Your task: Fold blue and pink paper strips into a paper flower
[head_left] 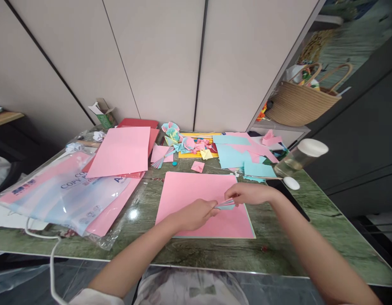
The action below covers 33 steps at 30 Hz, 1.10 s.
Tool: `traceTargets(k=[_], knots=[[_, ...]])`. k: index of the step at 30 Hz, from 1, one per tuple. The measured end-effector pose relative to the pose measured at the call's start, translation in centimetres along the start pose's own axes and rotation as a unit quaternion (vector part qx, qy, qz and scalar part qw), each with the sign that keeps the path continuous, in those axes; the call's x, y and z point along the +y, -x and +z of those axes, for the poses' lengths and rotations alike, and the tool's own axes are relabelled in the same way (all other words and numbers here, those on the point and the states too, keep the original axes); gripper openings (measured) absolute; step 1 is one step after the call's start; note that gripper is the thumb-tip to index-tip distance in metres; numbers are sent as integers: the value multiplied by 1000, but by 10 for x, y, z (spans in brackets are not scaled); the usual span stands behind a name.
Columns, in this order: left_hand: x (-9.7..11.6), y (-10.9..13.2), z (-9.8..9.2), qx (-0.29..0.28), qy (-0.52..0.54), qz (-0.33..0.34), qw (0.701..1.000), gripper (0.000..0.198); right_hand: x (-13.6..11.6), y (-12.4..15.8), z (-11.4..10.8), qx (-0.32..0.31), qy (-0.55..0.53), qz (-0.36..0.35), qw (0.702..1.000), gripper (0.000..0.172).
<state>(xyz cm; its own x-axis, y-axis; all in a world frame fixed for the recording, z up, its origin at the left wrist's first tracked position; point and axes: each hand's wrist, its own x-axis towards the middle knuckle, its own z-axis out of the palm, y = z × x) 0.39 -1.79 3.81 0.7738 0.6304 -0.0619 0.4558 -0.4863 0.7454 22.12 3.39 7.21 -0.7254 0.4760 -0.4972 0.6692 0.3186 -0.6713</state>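
My left hand [196, 214] and my right hand [247, 194] meet over a large pink sheet [186, 190] lying flat on the green marble table [278, 250]. Between them they pinch a small folded piece of pink and light blue paper [226, 204], pleated like a fan. My left hand's fingers are closed on its left end. At its right end my right hand pinches it with thumb and fingers. Both forearms reach in from the near edge of the table.
A plastic pack of pink copy paper [62, 190] lies at the left with loose pink sheets [122, 150]. Folded paper flowers and scraps [183, 142], light blue sheets [230, 154], a glass jar [299, 157], a white mouse [291, 183] and a woven basket [300, 101] stand behind and right.
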Motion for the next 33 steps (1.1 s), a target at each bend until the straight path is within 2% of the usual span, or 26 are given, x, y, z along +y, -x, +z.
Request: traceTargets(k=[4, 6, 9, 11, 13, 16, 21, 24, 28, 31, 33], knots=[[1, -2, 7, -54, -93, -4, 994, 41, -13, -19, -17, -77, 105, 26, 991, 20], [0, -3, 10, -67, -108, 4, 992, 42, -29, -26, -20, -87, 173, 51, 980, 19], [-1, -2, 12, -63, -117, -9, 991, 43, -60, -33, -17, -63, 279, 88, 954, 17], [-3, 0, 12, -48, -115, -33, 992, 43, -80, -34, -11, -42, 365, 115, 923, 17], [-5, 1, 12, -30, -102, -49, 993, 43, -95, -34, -1, -11, 443, 119, 889, 15], [-10, 2, 14, -3, -61, -62, 996, 38, -108, -34, 13, 45, 486, 105, 866, 11], [-21, -4, 17, 60, 47, -64, 995, 21, -106, -33, 30, 134, 499, 79, 853, 10], [-24, -7, 16, 82, 115, -106, 984, 18, -104, -32, 38, 185, 517, 61, 834, 13], [-22, -9, 10, 90, 232, -143, 958, 21, -101, -28, 49, 257, 533, 37, 805, 13], [-20, -9, 7, 73, 320, -133, 935, 23, -94, -24, 57, 311, 539, 7, 782, 13], [-18, -10, 5, 57, 409, -113, 903, 25, -86, -19, 60, 343, 538, -11, 770, 13]])
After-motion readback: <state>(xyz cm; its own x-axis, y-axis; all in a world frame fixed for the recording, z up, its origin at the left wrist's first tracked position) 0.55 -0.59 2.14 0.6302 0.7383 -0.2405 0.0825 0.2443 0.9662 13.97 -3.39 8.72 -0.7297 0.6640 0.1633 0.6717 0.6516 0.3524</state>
